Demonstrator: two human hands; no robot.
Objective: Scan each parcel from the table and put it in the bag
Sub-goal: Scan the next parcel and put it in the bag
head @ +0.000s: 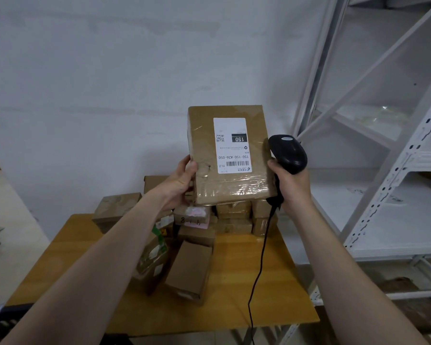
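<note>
Left hand [182, 179] holds the cardboard parcel [230, 185] by its lower left edge, thumb curled onto the front face and fingers behind, out of my sight. I record the parcel as raised upright in the air, above and clear of the far stack, with its broad face toward the camera. That face is wrapped in clear tape and carries a white shipping label [232, 145], which reads upside down from my view; its barcode sits at the lower end.

Right hand [290, 185] is wrapped firmly round the handle of a black barcode scanner [289, 153]. The scanner's head stands just beside the parcel's right edge; I cannot tell whether the two touch. A black cable [260, 257] hangs from the handle, runs down across the table and leaves the frame at the near edge.

Below both hands is a wooden table [271, 295]. At its far side, against the wall [110, 70], I note a stack of brown parcels [234, 217], several deep, one with handwriting and a pink patch. Nearer, left of the cable, lie two more boxes: a plain brown carton [189, 270] and, to its left, a taped parcel with a green sticker [152, 260], partly covered by the left forearm.

White metal shelving [383, 170] stands to the right of the table. A pale surface [8, 220] shows at the left edge of the frame.
</note>
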